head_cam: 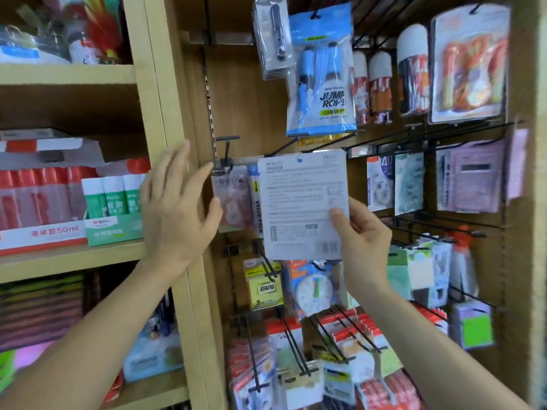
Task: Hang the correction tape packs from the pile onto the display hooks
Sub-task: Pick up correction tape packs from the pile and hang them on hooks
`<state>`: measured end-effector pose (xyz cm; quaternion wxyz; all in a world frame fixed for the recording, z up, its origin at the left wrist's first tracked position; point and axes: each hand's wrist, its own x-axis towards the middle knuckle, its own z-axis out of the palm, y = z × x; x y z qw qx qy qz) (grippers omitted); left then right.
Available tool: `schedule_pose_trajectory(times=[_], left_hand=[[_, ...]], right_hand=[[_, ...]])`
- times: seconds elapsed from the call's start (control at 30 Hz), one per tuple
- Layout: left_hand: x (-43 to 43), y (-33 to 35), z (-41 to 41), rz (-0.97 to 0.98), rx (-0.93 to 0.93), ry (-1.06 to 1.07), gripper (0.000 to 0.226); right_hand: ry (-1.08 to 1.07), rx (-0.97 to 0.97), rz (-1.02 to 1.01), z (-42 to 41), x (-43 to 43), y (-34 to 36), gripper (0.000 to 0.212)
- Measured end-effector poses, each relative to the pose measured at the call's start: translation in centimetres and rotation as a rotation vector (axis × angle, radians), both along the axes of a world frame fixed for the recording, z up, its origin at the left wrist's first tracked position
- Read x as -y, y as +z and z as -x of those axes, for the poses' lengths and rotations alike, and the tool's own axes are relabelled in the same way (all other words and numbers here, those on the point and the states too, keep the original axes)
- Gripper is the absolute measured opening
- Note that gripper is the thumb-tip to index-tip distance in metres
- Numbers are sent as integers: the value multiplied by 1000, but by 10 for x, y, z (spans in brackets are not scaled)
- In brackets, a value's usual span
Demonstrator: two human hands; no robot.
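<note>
My right hand (359,232) grips the lower right corner of a correction tape pack (299,202), held upright with its printed white back toward me. Its top edge is level with a black display hook (226,149) at the upper left. Behind it, on that hook, hang other packs (233,199), one with a yellow "VALUE PACK" side strip. My left hand (177,208) is raised with spread, straight fingers beside those hanging packs, the fingertips near the hook's base. The pile of packs is out of view.
A wooden shelf post (159,119) stands at the left of the hooks. Glue boxes (109,214) fill the left shelves. A jump rope bag (322,75) hangs above; more hooks with sticky notes, a clock toy (313,294) and red packs crowd below and to the right.
</note>
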<state>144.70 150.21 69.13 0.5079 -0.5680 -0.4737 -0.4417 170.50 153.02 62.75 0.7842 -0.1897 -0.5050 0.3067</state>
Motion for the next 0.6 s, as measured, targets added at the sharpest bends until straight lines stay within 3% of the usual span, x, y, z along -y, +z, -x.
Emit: schedule_pose_trajectory(times=[0.33,0.47,0.6], left_hand=[[3,-5,-3,128,-116,215,62],[3,-14,4,138,-172,201,61],[5,-16,10,131,-204,178,59]], right_hand=[[-549,123,-10,-20,-17,1,18],[-758,186,-147,-6,-11,10,18],[-957,421,-310,15,-22,15,24]])
